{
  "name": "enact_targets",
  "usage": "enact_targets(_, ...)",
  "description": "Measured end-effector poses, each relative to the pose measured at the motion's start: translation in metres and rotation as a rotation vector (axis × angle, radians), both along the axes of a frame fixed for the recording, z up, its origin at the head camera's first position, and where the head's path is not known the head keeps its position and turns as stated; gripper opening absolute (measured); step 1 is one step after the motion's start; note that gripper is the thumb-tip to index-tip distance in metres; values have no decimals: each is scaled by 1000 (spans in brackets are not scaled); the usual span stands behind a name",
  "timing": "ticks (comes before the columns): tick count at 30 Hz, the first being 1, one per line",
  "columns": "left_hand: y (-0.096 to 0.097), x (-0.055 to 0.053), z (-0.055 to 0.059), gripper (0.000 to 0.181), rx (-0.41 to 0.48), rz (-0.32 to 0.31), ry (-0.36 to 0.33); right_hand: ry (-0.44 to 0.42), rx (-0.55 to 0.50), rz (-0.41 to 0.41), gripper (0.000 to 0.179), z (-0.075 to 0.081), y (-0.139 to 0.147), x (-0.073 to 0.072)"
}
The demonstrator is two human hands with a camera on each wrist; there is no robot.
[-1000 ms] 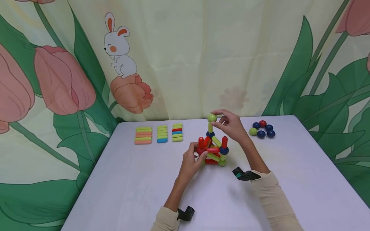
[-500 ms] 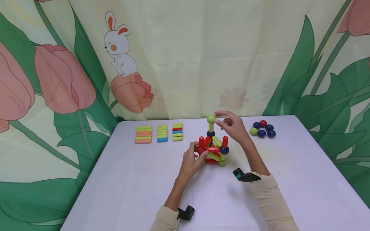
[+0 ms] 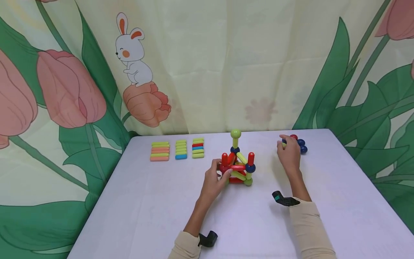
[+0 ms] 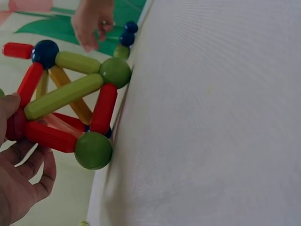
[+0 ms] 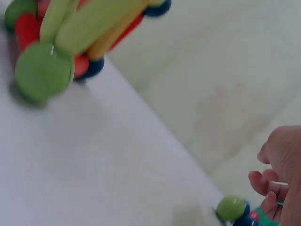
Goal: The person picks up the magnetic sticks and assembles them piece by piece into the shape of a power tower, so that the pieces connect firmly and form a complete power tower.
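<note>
Rod-and-ball frame (image 3: 238,167): at the left hand (image 3: 213,181), gripped by its red ball (image 4: 16,125); I'd judge it light, rigid, liable to part at joints, best held at a ball. Loose balls (image 3: 301,142): beside the right hand (image 3: 289,154), relaxed, holding nothing.

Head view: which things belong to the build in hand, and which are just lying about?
Part of the build:
rod-and-ball frame, held by the left hand
loose balls, near the right hand
loose rods, probably spare parts

Just around:
printed backdrop
black wrist devices
</note>
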State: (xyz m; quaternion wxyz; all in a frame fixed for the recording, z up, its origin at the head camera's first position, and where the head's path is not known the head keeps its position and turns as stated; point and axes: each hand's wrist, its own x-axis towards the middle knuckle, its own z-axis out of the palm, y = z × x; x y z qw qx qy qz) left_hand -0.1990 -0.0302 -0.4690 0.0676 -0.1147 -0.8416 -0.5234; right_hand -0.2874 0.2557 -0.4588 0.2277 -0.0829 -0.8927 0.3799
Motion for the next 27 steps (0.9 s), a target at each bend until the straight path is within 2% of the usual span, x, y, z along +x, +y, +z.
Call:
enact_targets(6, -1, 0, 1, 49, -10, 1, 9, -140, 153, -5, 41, -21, 18, -7)
enact_targets(12, -1, 0, 1, 48, -5, -7, -5, -184, 272, 19, 38, -30, 17, -7)
enact_targets(21, 0, 0, -1, 49, -14, -1, 6, -235, 317, 119, 38, -30, 11, -2)
enact_targets(27, 0, 0, -3, 48, 13, 26, 26, -207, 296, 171, 42, -28, 8, 1)
